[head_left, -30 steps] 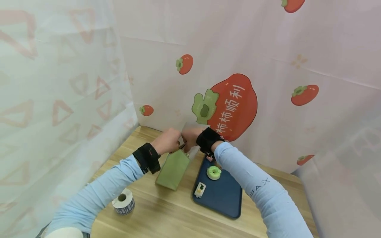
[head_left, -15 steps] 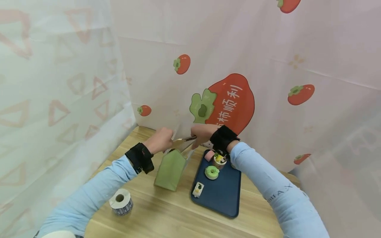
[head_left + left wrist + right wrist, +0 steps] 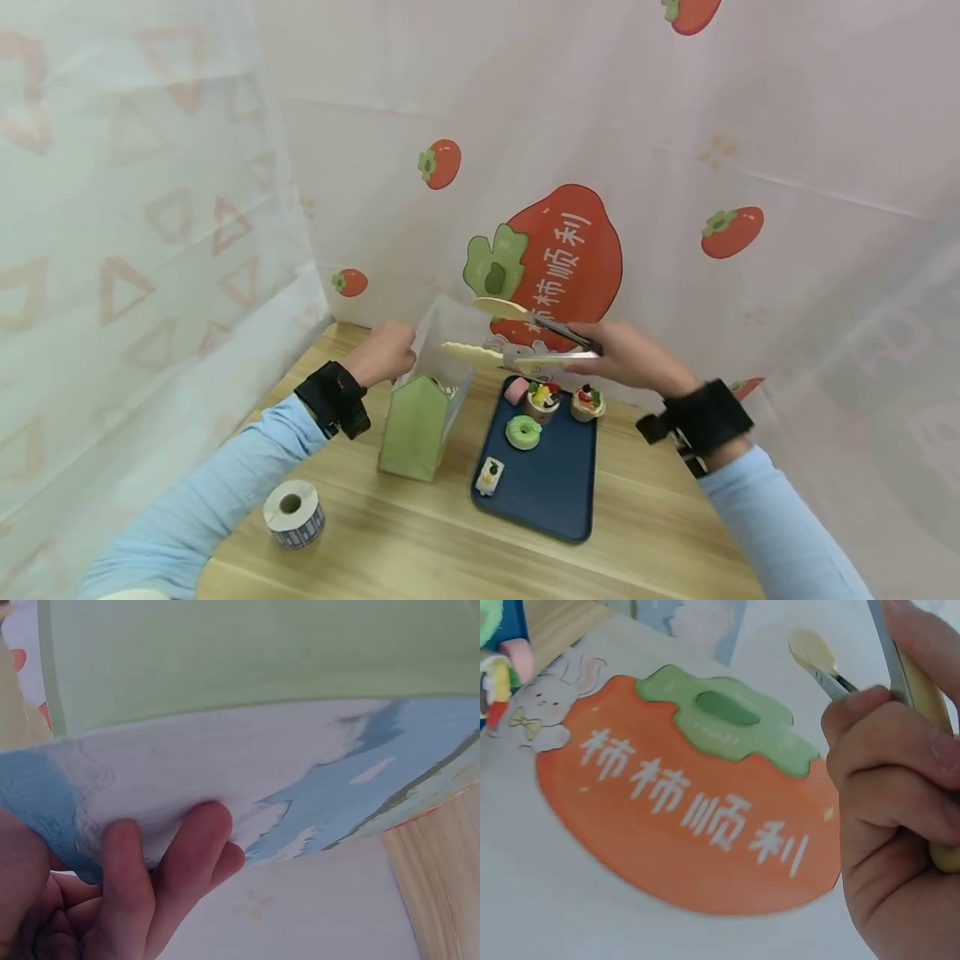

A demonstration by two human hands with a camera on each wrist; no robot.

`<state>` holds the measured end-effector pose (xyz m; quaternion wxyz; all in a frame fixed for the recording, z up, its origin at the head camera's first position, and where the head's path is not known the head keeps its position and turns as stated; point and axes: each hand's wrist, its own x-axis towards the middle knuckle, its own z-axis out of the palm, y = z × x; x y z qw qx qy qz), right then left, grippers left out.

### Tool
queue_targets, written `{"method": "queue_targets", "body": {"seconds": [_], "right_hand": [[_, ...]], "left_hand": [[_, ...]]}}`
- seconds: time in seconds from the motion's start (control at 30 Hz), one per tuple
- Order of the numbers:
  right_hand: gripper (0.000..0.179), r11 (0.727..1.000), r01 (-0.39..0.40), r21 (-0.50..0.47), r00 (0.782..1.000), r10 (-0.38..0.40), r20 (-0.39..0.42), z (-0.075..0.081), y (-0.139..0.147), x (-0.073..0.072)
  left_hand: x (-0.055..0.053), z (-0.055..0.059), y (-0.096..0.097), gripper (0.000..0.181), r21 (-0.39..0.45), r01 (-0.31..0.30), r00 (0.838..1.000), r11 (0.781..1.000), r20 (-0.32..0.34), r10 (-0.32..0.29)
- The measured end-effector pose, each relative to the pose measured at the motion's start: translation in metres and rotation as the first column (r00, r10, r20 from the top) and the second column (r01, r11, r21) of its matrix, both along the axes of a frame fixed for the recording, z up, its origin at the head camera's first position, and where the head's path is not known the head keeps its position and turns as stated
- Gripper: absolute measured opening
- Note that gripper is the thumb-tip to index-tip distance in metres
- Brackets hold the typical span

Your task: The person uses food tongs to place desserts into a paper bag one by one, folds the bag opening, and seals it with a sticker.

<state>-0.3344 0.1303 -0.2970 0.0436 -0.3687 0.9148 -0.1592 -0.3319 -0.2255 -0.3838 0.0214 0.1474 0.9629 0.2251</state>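
My left hand (image 3: 387, 355) grips the upper edge of an upright green paper bag (image 3: 414, 429). In the left wrist view, its fingers (image 3: 196, 844) lie against the bag's outer panel, painted blue and white (image 3: 180, 761). The bag's mouth gapes, and a small part of something inside shows, too little to tell what. In my right hand (image 3: 637, 357) is a pair of food tongs (image 3: 501, 309) with cream-coloured tips. The tongs' tips are spread apart above the tray's far side, pointing toward the bag, with nothing between them. The right wrist view shows fingers curled round the tongs' handle.
Right of the bag lies a dark blue tray (image 3: 551, 492). It carries a green donut (image 3: 522, 432), a fruit-topped cup cake (image 3: 542, 403), a pink piece (image 3: 516, 390), a fruit tart (image 3: 587, 403) and a small white cake (image 3: 490, 476). A label roll (image 3: 294, 515) stands front left.
My right hand has drawn back from the bag's mouth to the right with the tongs, whose arms have spread apart. The left hand keeps hold of the bag.
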Motion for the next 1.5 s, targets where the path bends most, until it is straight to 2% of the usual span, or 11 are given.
{"method": "queue_targets", "body": {"seconds": [0.13,0.3,0.47,0.6,0.77,0.83,0.97,1.07,1.2,1.3,1.5], "right_hand": [[0.039,0.997,0.036,-0.069,0.999,-0.038,-0.026,-0.024,0.028,0.022],[0.056,0.986,0.121,-0.112,0.991,-0.114,0.065,-0.060,0.055,0.054],[0.072,0.969,0.212,-0.127,0.963,-0.185,0.198,-0.108,0.067,0.080],[0.068,0.963,0.251,-0.097,0.929,-0.211,0.303,-0.144,0.067,0.094],[0.065,0.967,0.252,-0.042,0.896,-0.217,0.386,-0.175,0.065,0.106],[0.068,0.970,0.239,-0.040,0.884,-0.200,0.422,-0.185,0.065,0.109],[0.071,0.974,0.222,-0.037,0.857,-0.177,0.483,-0.200,0.067,0.112],[0.071,0.976,0.217,-0.034,0.853,-0.172,0.493,-0.208,0.067,0.111],[0.071,0.978,0.207,-0.023,0.864,-0.172,0.473,-0.217,0.066,0.105],[0.071,0.976,0.214,-0.024,0.864,-0.178,0.471,-0.223,0.066,0.100],[0.071,0.966,0.257,-0.027,0.828,-0.206,0.522,-0.234,0.065,0.092]], "left_hand": [[0.000,-0.005,-0.006,0.014,0.014,-0.002,1.000,1.000,0.002,0.002],[0.000,-0.008,-0.008,0.017,0.006,0.007,1.000,1.000,-0.028,-0.007],[0.003,-0.011,-0.008,0.017,-0.003,0.000,1.000,1.000,-0.017,0.000],[0.006,-0.013,-0.010,0.017,0.008,0.001,1.000,1.000,-0.004,-0.001],[0.007,-0.013,-0.014,0.021,-0.022,0.009,0.997,1.000,-0.075,-0.011],[0.007,-0.014,-0.015,0.024,-0.039,0.011,0.995,0.999,-0.101,-0.015],[0.006,-0.013,-0.016,0.026,-0.033,0.020,0.994,0.999,-0.103,-0.024],[0.006,-0.012,-0.015,0.027,-0.034,0.022,0.994,0.999,-0.105,-0.025],[0.005,-0.008,-0.014,0.027,-0.041,0.017,0.992,0.999,-0.121,-0.022],[0.004,-0.006,-0.012,0.026,-0.040,0.019,0.990,0.999,-0.136,-0.024],[0.003,-0.004,-0.012,0.028,-0.033,0.021,0.993,0.999,-0.119,-0.025]]}}
